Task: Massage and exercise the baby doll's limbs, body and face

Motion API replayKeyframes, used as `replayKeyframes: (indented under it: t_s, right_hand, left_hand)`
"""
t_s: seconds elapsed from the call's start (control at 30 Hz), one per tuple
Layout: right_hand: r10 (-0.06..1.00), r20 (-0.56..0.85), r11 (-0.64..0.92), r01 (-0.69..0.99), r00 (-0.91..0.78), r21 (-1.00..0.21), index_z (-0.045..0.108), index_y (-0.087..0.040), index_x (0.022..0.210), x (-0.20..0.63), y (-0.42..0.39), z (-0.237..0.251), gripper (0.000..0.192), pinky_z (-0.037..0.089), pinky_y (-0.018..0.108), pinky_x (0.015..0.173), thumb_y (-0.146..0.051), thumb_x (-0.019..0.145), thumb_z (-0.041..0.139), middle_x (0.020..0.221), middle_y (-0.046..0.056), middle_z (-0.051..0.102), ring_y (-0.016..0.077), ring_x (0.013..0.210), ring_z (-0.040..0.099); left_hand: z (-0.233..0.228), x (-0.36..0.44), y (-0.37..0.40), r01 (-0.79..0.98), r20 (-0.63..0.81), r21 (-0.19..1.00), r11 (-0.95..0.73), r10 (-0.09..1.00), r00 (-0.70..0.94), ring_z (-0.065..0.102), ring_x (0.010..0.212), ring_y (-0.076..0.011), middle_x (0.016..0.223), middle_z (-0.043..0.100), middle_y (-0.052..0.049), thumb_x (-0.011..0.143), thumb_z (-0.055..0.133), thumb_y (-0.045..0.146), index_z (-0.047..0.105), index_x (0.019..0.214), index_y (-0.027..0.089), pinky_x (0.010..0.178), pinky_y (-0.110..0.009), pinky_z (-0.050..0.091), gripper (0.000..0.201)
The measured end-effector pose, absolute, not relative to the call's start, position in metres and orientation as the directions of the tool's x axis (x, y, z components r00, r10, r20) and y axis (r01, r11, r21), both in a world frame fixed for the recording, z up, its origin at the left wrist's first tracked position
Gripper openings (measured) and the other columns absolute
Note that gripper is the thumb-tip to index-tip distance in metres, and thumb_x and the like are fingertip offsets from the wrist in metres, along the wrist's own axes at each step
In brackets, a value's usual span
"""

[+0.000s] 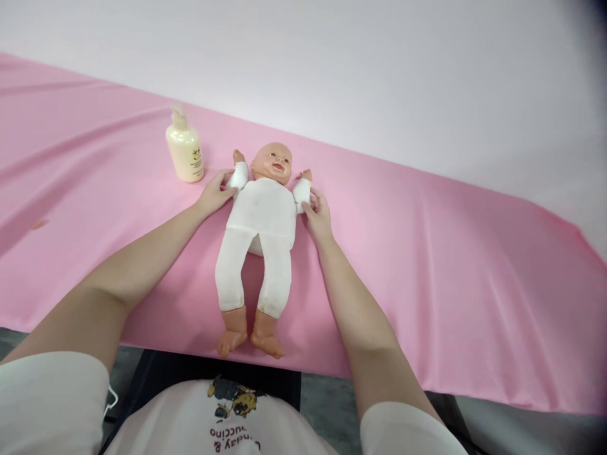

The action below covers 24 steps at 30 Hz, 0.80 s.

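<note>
Fingertips of the left hand rest curled against one white-sleeved upper arm of the baby doll; they look lightly closed on the sleeve, thumb above, though a full pinch cannot be confirmed. Right hand mirrors this at the doll's other arm: fingers bunched together, tips pressed to the sleeve cuff, palm down on the cloth.

Doll lies face up on the pink cloth, head toward the wall, both small arms raised beside the head, bare feet at the near table edge. Body suit white, legs slightly apart.

Pump bottle, cream-coloured, stands upright just beyond the left hand, near but apart from the doll.

Judgement: step in hand is handling or positioning of both doll arms at once. Any further move calls for an even two-sided grip so the soft torso stays flat and centred.
</note>
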State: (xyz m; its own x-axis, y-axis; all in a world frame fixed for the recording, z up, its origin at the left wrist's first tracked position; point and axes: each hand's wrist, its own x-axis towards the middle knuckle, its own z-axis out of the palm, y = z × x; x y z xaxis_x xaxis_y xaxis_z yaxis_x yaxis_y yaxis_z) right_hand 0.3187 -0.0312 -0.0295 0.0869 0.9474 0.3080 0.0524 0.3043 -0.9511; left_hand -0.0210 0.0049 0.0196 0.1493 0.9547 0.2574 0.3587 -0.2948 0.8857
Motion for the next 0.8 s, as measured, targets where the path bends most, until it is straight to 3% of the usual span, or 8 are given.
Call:
replayKeyframes:
  t_s: [0.13, 0.3, 0.43, 0.53, 0.67, 0.8]
  right_hand:
    - [0.956, 0.255, 0.271, -0.097, 0.147, -0.958, 0.052, -0.030, 0.130, 0.315, -0.035, -0.020, 0.079, 0.056, 0.044, 0.111, -0.055, 0.064, 0.087, 0.132, 0.005, 0.068, 0.0221, 0.121, 0.067]
    - [0.963, 0.214, 0.232, -0.101, 0.163, -0.967, 0.060, -0.026, 0.110, 0.317, -0.037, -0.016, 0.052, 0.055, 0.048, 0.111, -0.037, 0.064, 0.082, 0.115, 0.004, 0.073, 0.0233, 0.116, 0.069]
    - [0.969, 0.176, 0.200, -0.125, 0.174, -0.972, 0.056, -0.023, 0.079, 0.317, -0.039, -0.016, 0.024, 0.057, 0.050, 0.108, -0.025, 0.063, 0.073, 0.094, 0.002, 0.074, 0.0223, 0.105, 0.071]
    - [0.968, 0.171, 0.199, -0.145, 0.184, -0.969, 0.047, -0.022, 0.067, 0.315, -0.041, -0.015, 0.025, 0.055, 0.048, 0.112, -0.021, 0.062, 0.071, 0.087, 0.001, 0.073, 0.0212, 0.107, 0.071]
    - [0.974, 0.142, 0.167, -0.141, 0.175, -0.976, 0.053, -0.023, 0.076, 0.316, -0.039, -0.016, 0.023, 0.058, 0.046, 0.108, -0.024, 0.063, 0.073, 0.093, 0.001, 0.073, 0.0202, 0.102, 0.071]
    - [0.969, 0.129, 0.159, -0.135, 0.211, -0.978, 0.058, -0.026, 0.108, 0.318, -0.032, -0.022, 0.050, 0.060, 0.042, 0.104, -0.039, 0.064, 0.078, 0.107, 0.003, 0.072, 0.0197, 0.104, 0.072]
  left_hand:
    - [0.024, -0.019, 0.002, 0.164, 0.277, 0.939, -0.302, 0.947, 0.160, 0.066, 0.119, -0.0284, 0.130, 0.070, -0.012, 0.070, 0.073, 0.028, 0.060, 0.128, 0.017, 0.104, -0.045, 0.050, 0.060]
    - [0.023, -0.019, 0.005, -0.049, 0.224, 0.974, -0.219, 0.963, 0.147, 0.070, 0.106, -0.0256, 0.110, 0.074, -0.007, 0.059, 0.077, 0.019, 0.065, 0.108, 0.017, 0.098, -0.044, 0.054, 0.051]
    - [0.019, -0.020, 0.009, -0.074, 0.166, 0.985, -0.157, 0.978, 0.128, 0.069, 0.086, -0.0219, 0.087, 0.072, -0.003, 0.054, 0.069, 0.010, 0.065, 0.086, 0.019, 0.087, -0.043, 0.057, 0.033]
    - [0.017, -0.020, 0.010, -0.032, 0.175, 0.984, -0.173, 0.979, 0.108, 0.069, 0.086, -0.0217, 0.081, 0.071, -0.004, 0.055, 0.061, 0.008, 0.062, 0.072, 0.018, 0.089, -0.044, 0.057, 0.021]
    - [0.019, -0.018, 0.008, -0.048, 0.167, 0.986, -0.163, 0.982, 0.091, 0.070, 0.084, -0.0206, 0.083, 0.074, -0.003, 0.055, 0.064, 0.011, 0.063, 0.073, 0.019, 0.087, -0.041, 0.058, 0.019]
    - [0.019, -0.016, 0.007, -0.076, 0.211, 0.976, -0.203, 0.971, 0.113, 0.071, 0.087, -0.0209, 0.089, 0.076, -0.004, 0.059, 0.072, 0.017, 0.068, 0.085, 0.018, 0.088, -0.039, 0.058, 0.027]
